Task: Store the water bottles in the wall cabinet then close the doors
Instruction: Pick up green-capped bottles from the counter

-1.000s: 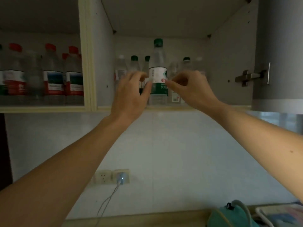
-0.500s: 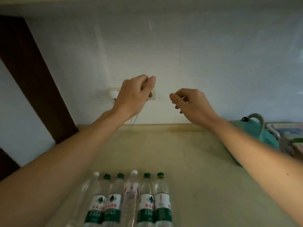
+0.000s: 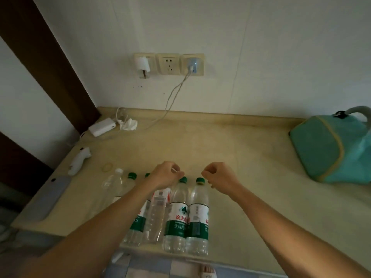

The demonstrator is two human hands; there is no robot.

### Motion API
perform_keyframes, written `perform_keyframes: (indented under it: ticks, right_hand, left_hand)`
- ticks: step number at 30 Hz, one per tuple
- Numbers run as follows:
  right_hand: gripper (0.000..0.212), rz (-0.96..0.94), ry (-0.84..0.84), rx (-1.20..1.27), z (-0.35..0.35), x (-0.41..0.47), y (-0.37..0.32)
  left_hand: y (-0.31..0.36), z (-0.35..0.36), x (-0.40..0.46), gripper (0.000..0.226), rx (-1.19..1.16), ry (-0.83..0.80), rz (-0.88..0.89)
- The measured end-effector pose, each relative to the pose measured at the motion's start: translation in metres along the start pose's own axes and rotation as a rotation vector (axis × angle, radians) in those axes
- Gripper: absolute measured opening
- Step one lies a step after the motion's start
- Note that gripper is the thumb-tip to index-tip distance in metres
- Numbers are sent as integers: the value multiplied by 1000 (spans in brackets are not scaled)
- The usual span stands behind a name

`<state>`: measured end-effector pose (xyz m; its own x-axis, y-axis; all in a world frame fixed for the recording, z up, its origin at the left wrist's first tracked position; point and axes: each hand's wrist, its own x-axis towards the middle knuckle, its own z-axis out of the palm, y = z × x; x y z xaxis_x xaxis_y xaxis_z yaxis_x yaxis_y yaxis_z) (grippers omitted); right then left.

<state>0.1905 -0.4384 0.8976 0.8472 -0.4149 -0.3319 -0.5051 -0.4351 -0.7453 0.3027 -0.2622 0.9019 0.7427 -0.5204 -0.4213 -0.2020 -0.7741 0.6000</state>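
Several water bottles stand in a row at the front edge of the beige counter (image 3: 230, 157). The two on the right, one (image 3: 198, 215) and its neighbour (image 3: 177, 215), have green caps and green-white labels. A clear bottle (image 3: 157, 215) with a white-red label stands left of them, and a white-capped clear bottle (image 3: 112, 185) is at the left end. My left hand (image 3: 166, 174) and my right hand (image 3: 219, 176) hover just above the bottle caps, fingers loosely curled, holding nothing. My left forearm hides part of the row. The wall cabinet is out of view.
A teal bag (image 3: 329, 149) lies at the counter's right. A white power bank (image 3: 102, 127), crumpled tissue (image 3: 129, 124) and a cable from the wall sockets (image 3: 168, 63) sit at the back left. A phone (image 3: 54, 195), a white gadget (image 3: 79, 160) and a rubber band (image 3: 107, 167) lie left.
One second ago both hands were at a bottle on the cabinet shelf. My view has since dropped to the counter, and both empty hands have come down above the bottle row.
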Motion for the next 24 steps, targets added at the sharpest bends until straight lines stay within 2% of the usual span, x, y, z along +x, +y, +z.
perform_keyframes:
  ticks: [6, 15, 20, 24]
  right_hand:
    - [47, 151, -74, 100, 31, 23, 33]
    - [36, 221, -135, 187, 50, 50, 42]
    - [24, 235, -59, 346, 38, 53, 41]
    - [31, 145, 41, 437, 8, 48, 26]
  left_hand:
    - [1, 37, 29, 57, -37, 5, -88]
    - [-3, 55, 50, 43, -43, 23, -154]
    - [-2, 51, 55, 39, -140, 53, -80]
    - [12, 31, 50, 37, -269, 106, 75]
